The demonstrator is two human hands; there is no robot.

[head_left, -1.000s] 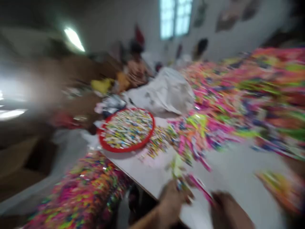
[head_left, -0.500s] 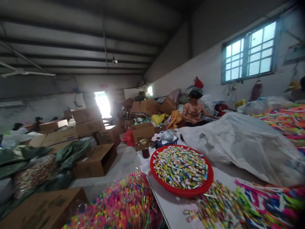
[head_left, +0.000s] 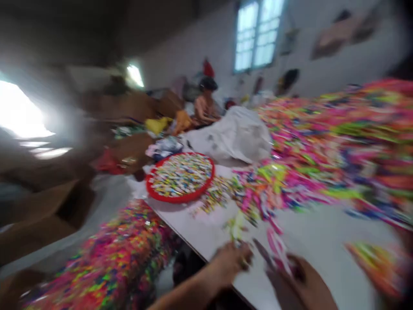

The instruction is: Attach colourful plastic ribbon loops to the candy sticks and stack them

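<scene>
Step in hand: we judge a sorting of small pieces at the white tabletop [head_left: 322, 232].
Left hand [head_left: 230, 262]: fingers on a blurred yellow-green plastic piece [head_left: 237, 226]; grip unclear.
Right hand [head_left: 300, 280]: pinches a thin pink plastic strip [head_left: 274, 245].
Next move: we judge it needs a steadier view.
Nearby: round red tray of small multicoloured pieces [head_left: 180, 176].

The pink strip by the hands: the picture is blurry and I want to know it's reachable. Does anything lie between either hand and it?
Nothing visible does. The right hand is on the pink strip and the left hand is beside it, over bare white table. Blur hides the grip.
</scene>
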